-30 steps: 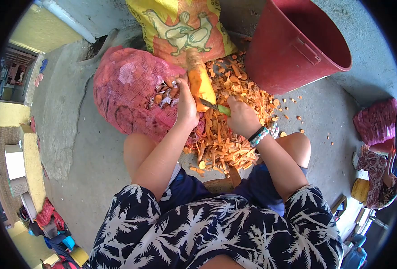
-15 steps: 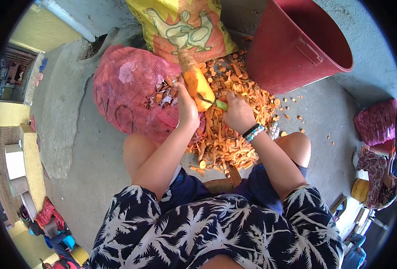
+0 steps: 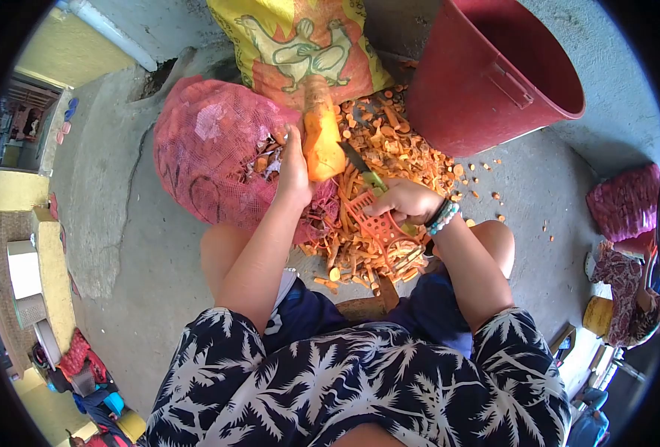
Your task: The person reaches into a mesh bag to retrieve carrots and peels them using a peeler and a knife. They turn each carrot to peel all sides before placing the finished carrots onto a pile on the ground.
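Red plastic bucket (image 3: 494, 71), upper right, tilting; rim partly cut off by the frame's top edge. Pink mesh sack (image 3: 214, 153), left of centre, bulging, its contents hard to make out. Yellow printed sack (image 3: 300, 45), top centre, showing only its lower half. Heap of orange peelings (image 3: 389, 160), centre, thin and curled. Carrot (image 3: 321, 134), thick and tapering, standing upright above the heap. Left hand (image 3: 294, 167) is clasping its lower end. Right hand (image 3: 412, 200) is gripping a green-handled knife (image 3: 365, 170), its blade angling toward the carrot.
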### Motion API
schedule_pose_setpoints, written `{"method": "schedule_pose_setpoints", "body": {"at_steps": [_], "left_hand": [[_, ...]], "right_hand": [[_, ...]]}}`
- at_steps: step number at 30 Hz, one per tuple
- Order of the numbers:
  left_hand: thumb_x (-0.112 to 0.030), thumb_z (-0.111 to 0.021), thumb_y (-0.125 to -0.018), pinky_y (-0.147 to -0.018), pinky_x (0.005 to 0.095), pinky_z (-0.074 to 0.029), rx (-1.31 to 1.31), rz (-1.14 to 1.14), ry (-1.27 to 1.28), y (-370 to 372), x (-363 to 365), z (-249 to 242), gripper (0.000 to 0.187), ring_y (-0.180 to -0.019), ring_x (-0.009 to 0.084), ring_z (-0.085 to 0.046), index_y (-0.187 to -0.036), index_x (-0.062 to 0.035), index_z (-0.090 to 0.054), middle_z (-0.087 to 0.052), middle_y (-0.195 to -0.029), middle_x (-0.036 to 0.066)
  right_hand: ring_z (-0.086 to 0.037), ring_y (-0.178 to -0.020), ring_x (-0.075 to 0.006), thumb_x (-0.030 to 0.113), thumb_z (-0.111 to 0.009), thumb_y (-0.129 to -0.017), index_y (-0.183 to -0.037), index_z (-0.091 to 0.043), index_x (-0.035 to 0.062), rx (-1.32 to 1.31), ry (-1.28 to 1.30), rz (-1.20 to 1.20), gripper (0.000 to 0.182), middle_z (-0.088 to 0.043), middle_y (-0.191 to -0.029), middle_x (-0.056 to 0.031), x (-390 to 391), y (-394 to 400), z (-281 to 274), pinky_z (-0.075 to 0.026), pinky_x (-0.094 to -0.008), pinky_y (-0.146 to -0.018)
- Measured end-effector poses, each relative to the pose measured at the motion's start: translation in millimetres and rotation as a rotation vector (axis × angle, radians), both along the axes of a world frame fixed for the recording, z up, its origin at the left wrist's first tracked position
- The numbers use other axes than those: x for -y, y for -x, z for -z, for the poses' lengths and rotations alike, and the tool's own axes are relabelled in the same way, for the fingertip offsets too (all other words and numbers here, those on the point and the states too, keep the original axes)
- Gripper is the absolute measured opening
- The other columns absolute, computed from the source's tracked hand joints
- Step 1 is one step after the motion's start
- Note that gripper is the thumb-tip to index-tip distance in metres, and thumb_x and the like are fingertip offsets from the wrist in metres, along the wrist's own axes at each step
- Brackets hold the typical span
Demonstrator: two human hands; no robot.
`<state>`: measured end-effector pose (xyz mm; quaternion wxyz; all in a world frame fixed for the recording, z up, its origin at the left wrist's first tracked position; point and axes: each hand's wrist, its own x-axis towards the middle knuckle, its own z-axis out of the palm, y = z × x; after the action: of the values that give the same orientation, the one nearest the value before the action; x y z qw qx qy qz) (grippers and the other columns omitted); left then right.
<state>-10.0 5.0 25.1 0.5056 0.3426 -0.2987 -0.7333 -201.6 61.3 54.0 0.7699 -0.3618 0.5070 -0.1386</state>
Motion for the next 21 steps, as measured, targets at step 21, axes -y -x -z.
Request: {"method": "schedule_pose_setpoints", "body": {"at_steps": [21], "left_hand": [[-0.009,-0.071,-0.065,-0.093,0.0282,-0.036,0.153,0.349,0.141,-14,-12,-20,0.079,-0.11,0.0164,-0.046,-0.133,0.0003,-0.031,-0.047,-0.119,0.008]], "right_hand": [[-0.061,-0.065,-0.011,0.0,-0.063,-0.074,-0.099,-0.059,0.0003,0.219,-0.354,-0.136,0.026,-0.064,-0.081,-0.0051,-14,-21,39,-0.048,-0.0241,-0.054]]}}
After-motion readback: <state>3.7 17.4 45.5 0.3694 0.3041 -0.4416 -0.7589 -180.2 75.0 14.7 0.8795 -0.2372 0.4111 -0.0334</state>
